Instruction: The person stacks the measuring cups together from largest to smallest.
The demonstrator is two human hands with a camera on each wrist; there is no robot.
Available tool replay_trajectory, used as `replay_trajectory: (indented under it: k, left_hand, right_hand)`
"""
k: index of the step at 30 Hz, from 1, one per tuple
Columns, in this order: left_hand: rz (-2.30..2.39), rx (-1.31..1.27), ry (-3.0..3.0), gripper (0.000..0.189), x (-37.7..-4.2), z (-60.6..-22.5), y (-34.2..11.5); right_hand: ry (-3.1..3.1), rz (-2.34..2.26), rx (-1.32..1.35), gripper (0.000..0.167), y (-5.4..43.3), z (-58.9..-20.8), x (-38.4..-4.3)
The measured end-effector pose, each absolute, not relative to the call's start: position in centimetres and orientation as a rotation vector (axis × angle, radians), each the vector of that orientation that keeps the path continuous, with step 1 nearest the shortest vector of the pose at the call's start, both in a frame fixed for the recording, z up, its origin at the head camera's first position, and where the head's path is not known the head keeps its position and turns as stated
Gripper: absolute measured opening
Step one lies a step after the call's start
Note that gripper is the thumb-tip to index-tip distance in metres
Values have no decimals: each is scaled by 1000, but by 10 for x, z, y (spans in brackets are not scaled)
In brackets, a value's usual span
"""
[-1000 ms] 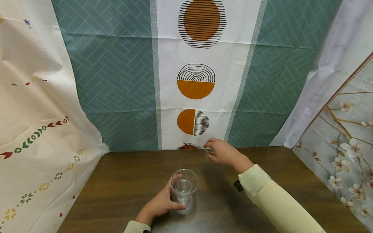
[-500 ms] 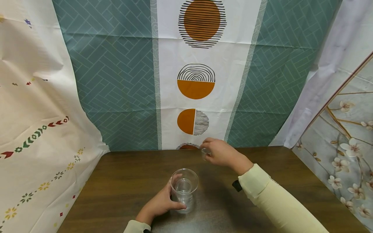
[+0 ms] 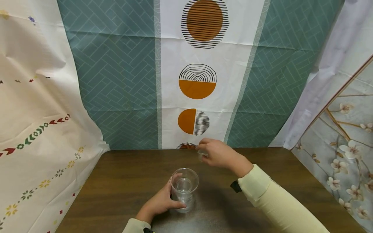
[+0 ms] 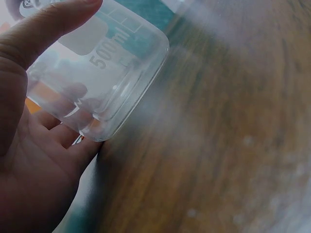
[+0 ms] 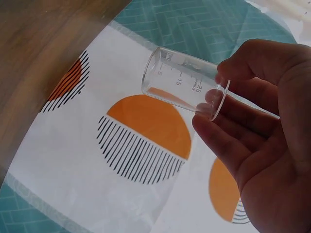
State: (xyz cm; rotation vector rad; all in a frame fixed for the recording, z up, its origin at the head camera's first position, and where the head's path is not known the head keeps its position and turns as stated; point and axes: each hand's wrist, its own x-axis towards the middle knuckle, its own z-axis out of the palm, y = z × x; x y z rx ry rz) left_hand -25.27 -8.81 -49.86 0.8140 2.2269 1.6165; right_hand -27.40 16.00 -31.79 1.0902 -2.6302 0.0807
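My left hand [image 3: 161,201] grips a large clear beaker [image 3: 190,186] that stands upright on the table. The left wrist view shows "500ml" printed on the beaker's wall [image 4: 109,48], with my thumb across its near side. Inside it a smaller round rim [image 3: 184,185] shows, looking like a nested beaker, though the clear walls blur the outline. My right hand [image 3: 220,153] pinches a small clear beaker [image 5: 177,80] near its flared rim, held above the table. Its scale reads 5, 15 and 25, and I see nothing inside it.
The brown wooden table [image 3: 125,181] ends at a patterned green and white hanging cloth [image 3: 125,81]. A cream cloth [image 3: 43,129] hangs at the left, a flowered one [image 3: 346,168] at the right. A dark strap [image 3: 236,186] sits by my right cuff.
My right hand has drifted slightly left with the small beaker, still above the table. The left hand and large beaker stay in place; the head view shifts a little.
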Motion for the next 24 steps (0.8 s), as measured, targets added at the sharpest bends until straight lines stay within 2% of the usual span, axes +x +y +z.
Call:
replay_trajectory:
  k: [24]
  left_hand:
    - [1620,819,2208,98,-253,-499,-89]
  right_hand:
    - [-2519,41,1305,28,137,-313,-253]
